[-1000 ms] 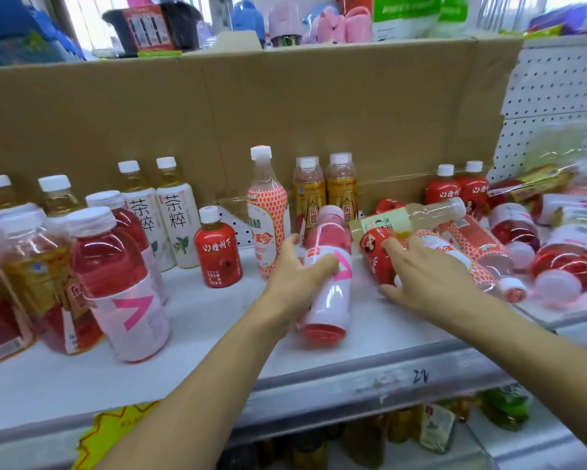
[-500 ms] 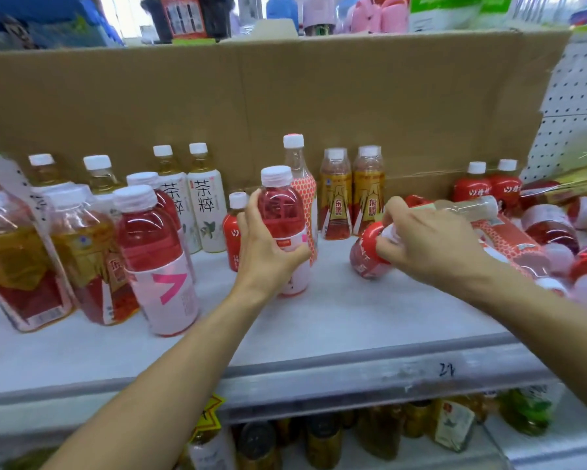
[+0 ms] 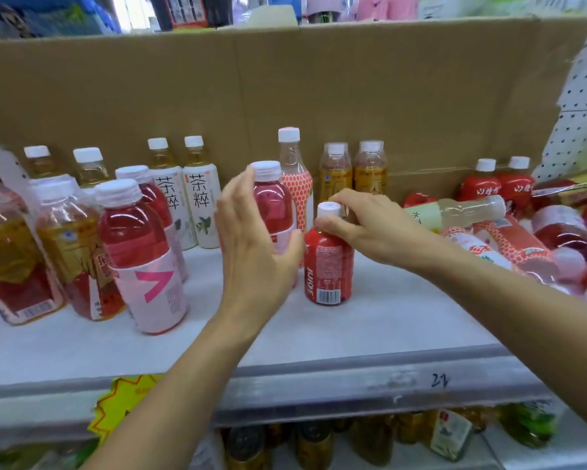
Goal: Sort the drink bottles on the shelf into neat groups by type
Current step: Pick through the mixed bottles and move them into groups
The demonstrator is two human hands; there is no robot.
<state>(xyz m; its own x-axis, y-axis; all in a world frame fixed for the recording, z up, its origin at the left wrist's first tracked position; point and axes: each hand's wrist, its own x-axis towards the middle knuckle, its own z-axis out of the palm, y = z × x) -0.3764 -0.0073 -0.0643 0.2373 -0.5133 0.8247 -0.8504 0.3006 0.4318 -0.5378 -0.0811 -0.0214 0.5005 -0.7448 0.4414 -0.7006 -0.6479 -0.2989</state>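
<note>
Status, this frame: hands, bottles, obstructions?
Left hand open at upright pink bottle. Right hand grips small red bottle by neck, upright on shelf. Toppled bottles piled right.

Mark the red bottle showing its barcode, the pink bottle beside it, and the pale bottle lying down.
red bottle (image 3: pixel 329 266): head view, middle of its label.
pink bottle (image 3: pixel 273 205): head view, liquid-filled shoulder below the cap.
pale bottle (image 3: pixel 465 212): head view, clear upper body.

Left hand (image 3: pixel 254 245) masks much of pink bottle (image 3: pixel 273 205); right hand (image 3: pixel 363 228) masks red bottle (image 3: pixel 329 266) neck. Right-edge bottles (image 3: pixel 563 232) blurred, cropped.

pink drink bottle (image 3: pixel 274 212): glossy clear plastic | backing board (image 3: pixel 285 89): matt cardboard | shelf (image 3: pixel 387 320): matt
</note>
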